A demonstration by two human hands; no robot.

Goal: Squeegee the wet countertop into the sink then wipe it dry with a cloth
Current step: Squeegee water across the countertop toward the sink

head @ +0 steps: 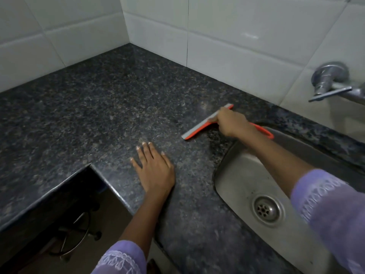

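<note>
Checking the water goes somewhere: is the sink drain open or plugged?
Open. The drain in the sink shows its bare metal strainer with holes visible, and no stopper sits over it.

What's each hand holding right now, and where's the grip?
Right hand grips the squeegee where handle meets blade. Left hand holds nothing, flat on the countertop.

Head view — looking down, close over countertop (118, 115) and sink (237, 175).
</note>
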